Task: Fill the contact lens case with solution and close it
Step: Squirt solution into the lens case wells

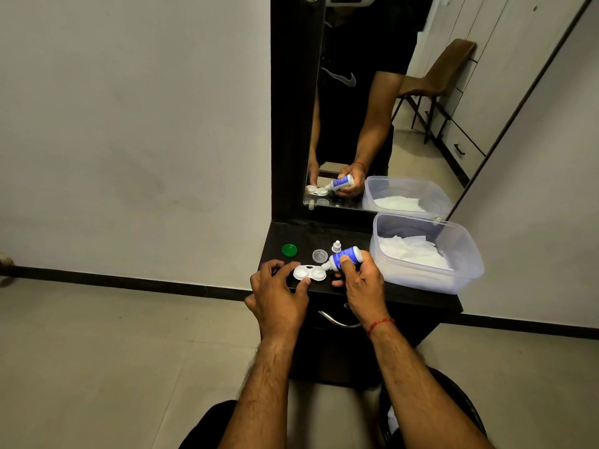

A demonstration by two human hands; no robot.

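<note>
**Solution going into the right-hand well of the lens case**

Head view: I see a dark tabletop [418,294] under a mirror [372,108]. At its front edge sits the white contact lens case [309,273], both wells uncapped. My left hand [278,296] has its grip closed on the case's near left edge, thumb and fingers steadying it. My right hand [359,283] is clamped around the tilted solution bottle [344,257], nozzle down over the well at 3 o'clock of the case.

At 11 o'clock of the case lies a green cap [289,250]; at 1 o'clock, a clear cap [319,255] and the bottle cap [336,246]. A plastic tub [466,270] holding tissue stands at 3 o'clock.

Risks, as I judge them: too hard a squeeze would flood the well, and a nudge from my left hand would slide the case out from under the nozzle.

I cannot make out any liquid level in either well; the nozzle tip is too small to tell whether it touches the case.
</note>
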